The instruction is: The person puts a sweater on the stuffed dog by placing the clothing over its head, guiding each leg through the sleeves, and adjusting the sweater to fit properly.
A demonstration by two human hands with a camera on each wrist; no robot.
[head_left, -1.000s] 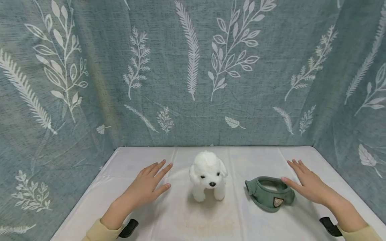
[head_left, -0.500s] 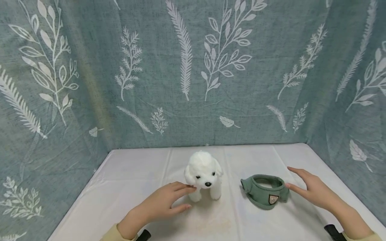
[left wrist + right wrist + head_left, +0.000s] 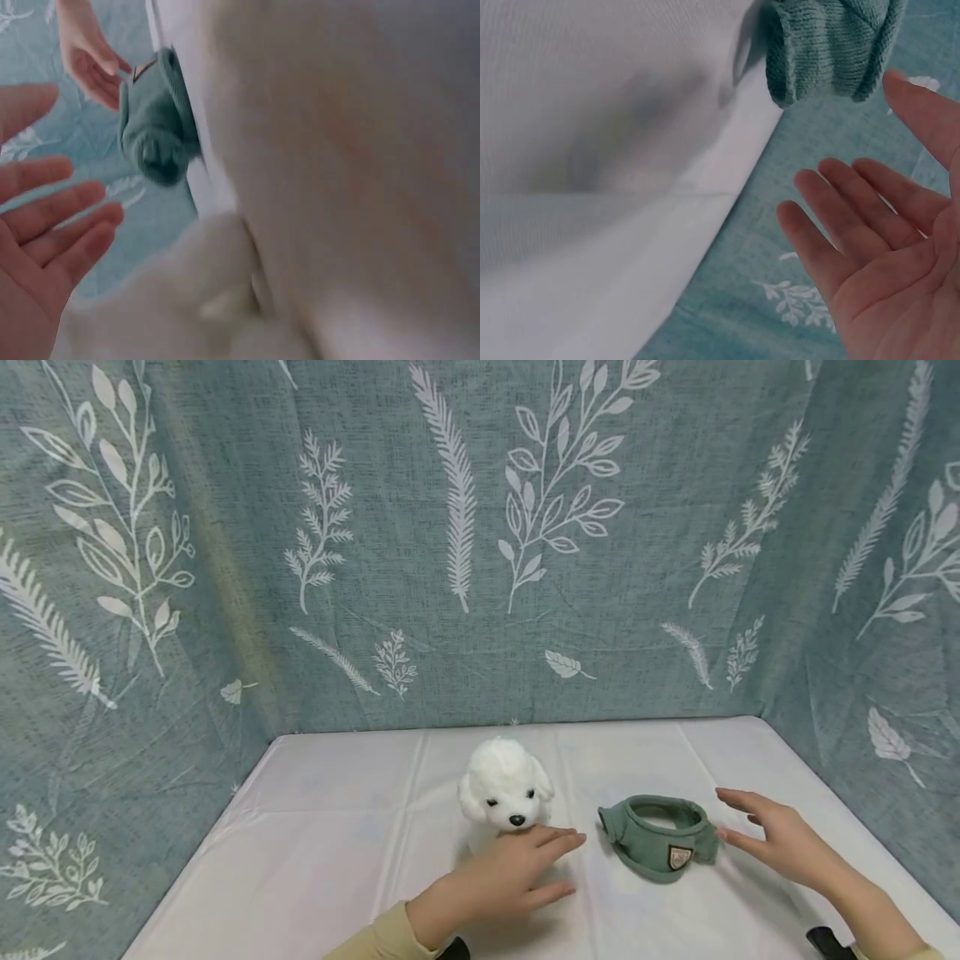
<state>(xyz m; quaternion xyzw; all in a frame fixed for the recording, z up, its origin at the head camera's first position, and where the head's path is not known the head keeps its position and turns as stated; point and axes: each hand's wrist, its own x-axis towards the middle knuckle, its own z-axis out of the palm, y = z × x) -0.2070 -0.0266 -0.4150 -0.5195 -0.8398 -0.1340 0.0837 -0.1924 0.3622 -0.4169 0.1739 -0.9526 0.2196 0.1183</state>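
A white plush dog (image 3: 501, 777) stands mid-table in the head view, facing forward, its legs hidden behind my left hand (image 3: 510, 872). That hand reaches across in front of the dog with its fingers extended toward the right, holding nothing. Right of it lies a small green knitted pet garment (image 3: 660, 839) with a shield-shaped patch and a round opening on top. My right hand (image 3: 787, 843) is beside the garment's right sleeve, thumb tip close to it, fingers loosely spread. In the right wrist view the green garment (image 3: 829, 49) appears just above the relaxed fingers (image 3: 821, 214).
A white cloth (image 3: 337, 827) covers the table, with fold lines and faint stains. Teal curtains (image 3: 420, 543) with white leaf patterns stand behind and on both sides. Black straps (image 3: 828, 942) sit on the wrists.
My left hand has moved right, from the table's left side past the dog's front toward the garment. The right hand has lowered slightly beside the garment. Dog and garment stay put; the view shifted a little.
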